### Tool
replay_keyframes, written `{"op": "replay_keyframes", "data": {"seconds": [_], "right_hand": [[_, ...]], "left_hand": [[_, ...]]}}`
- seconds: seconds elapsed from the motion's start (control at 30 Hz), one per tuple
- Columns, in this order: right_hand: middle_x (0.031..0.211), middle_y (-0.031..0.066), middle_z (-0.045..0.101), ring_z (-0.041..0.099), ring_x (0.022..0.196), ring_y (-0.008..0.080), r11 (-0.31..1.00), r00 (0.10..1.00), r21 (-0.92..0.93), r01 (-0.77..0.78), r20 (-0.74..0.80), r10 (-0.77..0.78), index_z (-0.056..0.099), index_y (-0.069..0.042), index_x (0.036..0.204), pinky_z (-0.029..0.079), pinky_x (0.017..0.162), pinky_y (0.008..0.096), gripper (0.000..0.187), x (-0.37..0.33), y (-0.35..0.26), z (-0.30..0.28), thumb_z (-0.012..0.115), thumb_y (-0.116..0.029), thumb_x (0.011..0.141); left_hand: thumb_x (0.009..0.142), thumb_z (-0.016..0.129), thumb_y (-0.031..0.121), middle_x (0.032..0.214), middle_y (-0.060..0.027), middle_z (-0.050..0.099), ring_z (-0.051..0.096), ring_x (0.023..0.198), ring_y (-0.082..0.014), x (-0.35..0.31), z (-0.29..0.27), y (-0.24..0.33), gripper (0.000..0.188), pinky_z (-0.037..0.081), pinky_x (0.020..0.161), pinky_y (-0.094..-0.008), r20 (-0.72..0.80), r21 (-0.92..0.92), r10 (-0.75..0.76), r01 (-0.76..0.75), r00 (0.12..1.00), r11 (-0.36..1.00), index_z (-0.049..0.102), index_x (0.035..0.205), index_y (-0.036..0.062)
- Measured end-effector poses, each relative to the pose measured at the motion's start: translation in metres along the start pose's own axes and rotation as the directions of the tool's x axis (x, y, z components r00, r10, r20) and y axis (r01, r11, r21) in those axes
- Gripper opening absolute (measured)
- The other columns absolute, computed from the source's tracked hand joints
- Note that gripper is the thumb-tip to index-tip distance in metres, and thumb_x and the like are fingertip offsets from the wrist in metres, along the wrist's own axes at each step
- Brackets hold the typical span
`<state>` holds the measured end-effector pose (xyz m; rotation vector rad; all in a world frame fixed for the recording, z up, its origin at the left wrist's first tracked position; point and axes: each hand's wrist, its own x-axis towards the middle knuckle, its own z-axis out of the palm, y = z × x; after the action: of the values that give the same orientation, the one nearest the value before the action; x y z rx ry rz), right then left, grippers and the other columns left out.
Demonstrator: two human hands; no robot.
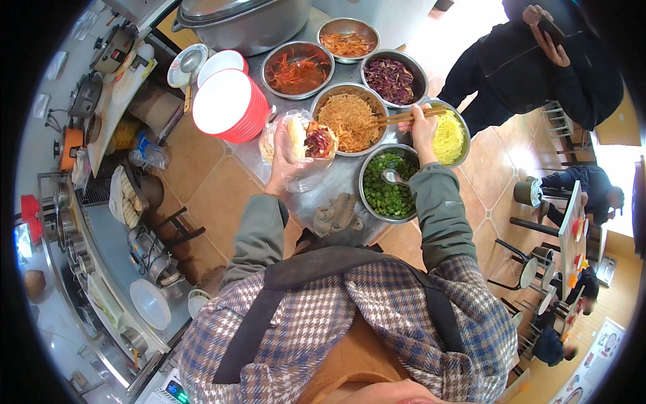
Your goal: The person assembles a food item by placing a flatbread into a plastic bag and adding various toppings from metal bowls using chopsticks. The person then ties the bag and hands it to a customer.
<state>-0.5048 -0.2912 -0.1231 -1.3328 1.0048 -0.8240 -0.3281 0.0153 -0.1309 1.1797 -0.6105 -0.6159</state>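
Observation:
My left hand (288, 170) is wrapped round a filled bun (294, 138) in a clear plastic bag; dark red shreds show at its opening. In my right hand (424, 132) is a pair of wooden chopsticks (397, 119), their tips pointing left over a steel bowl of light brown shreds (346, 116). Under and beyond that hand sits a bowl of yellow shreds (447, 138). Nearer to me stands a bowl of chopped green vegetables (385, 192) with a metal spoon (393, 176) in it. Purple cabbage (390, 81) fills another bowl farther back.
A tall stack of red and white bowls (225, 104) stands left of the bun. Behind are bowls of orange-red shreds (296, 71) and a large metal pot (242, 27). A grey cloth (338, 214) lies at the near edge. A person in dark clothes (538, 67) stands at the far right.

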Motion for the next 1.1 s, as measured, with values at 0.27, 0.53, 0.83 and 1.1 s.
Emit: {"op": "replay_keyframes", "data": {"seconds": [0.27, 0.53, 0.83, 1.1], "right_hand": [[0.078, 0.0158, 0.067, 0.067, 0.052, 0.0217, 0.949, 0.996, 0.304, 0.088, -0.001, -0.092, 0.056, 0.000, 0.086, 0.057, 0.042, 0.0281, 0.017, -0.036, -0.067, -0.011, 0.059, -0.012, 0.097], [0.072, 0.0065, 0.062, 0.064, 0.053, 0.0131, 0.983, 0.928, 0.087, 0.161, 0.326, -0.181, 0.057, -0.002, 0.089, 0.051, 0.045, 0.0238, 0.020, -0.119, -0.158, 0.039, 0.063, -0.017, 0.099], [0.068, 0.0075, 0.059, 0.062, 0.052, 0.0159, 0.904, 0.890, 0.052, 0.424, 0.160, -0.427, 0.061, 0.001, 0.090, 0.050, 0.046, 0.0247, 0.017, -0.172, -0.213, -0.025, 0.057, -0.011, 0.101], [0.073, 0.0088, 0.060, 0.059, 0.052, 0.0158, 0.959, 0.937, -0.091, 0.267, -0.208, -0.280, 0.057, 0.000, 0.095, 0.049, 0.047, 0.0264, 0.021, -0.149, -0.125, -0.154, 0.059, -0.020, 0.101]], "left_hand": [[0.056, 0.094, 0.025, 0.158, -0.0115, 0.028, 0.029, 0.147, -0.0266, 0.011, 0.000, -0.001, 0.131, 0.022, 0.122, -0.0396, 0.093, -0.027, -0.008, 0.010, 0.996, 1.000, 0.014, 0.159, 0.0074], [0.053, 0.095, 0.022, 0.157, -0.0122, 0.029, 0.029, 0.147, -0.0263, 0.022, 0.021, 0.003, 0.133, 0.022, 0.122, -0.0393, 0.242, -0.132, -0.029, 0.063, 0.970, 0.989, 0.015, 0.158, 0.0066], [0.058, 0.096, 0.026, 0.157, -0.0133, 0.029, 0.036, 0.143, -0.0284, 0.008, 0.048, 0.017, 0.130, 0.031, 0.120, -0.0416, 0.386, -0.284, 0.009, 0.110, 0.923, 0.952, 0.015, 0.157, 0.0069], [0.062, 0.091, 0.016, 0.156, -0.0130, 0.029, 0.034, 0.144, -0.0286, -0.049, 0.055, -0.014, 0.121, 0.030, 0.120, -0.0415, 0.383, -0.213, -0.070, 0.162, 0.921, 0.964, 0.017, 0.157, 0.0072]]}}
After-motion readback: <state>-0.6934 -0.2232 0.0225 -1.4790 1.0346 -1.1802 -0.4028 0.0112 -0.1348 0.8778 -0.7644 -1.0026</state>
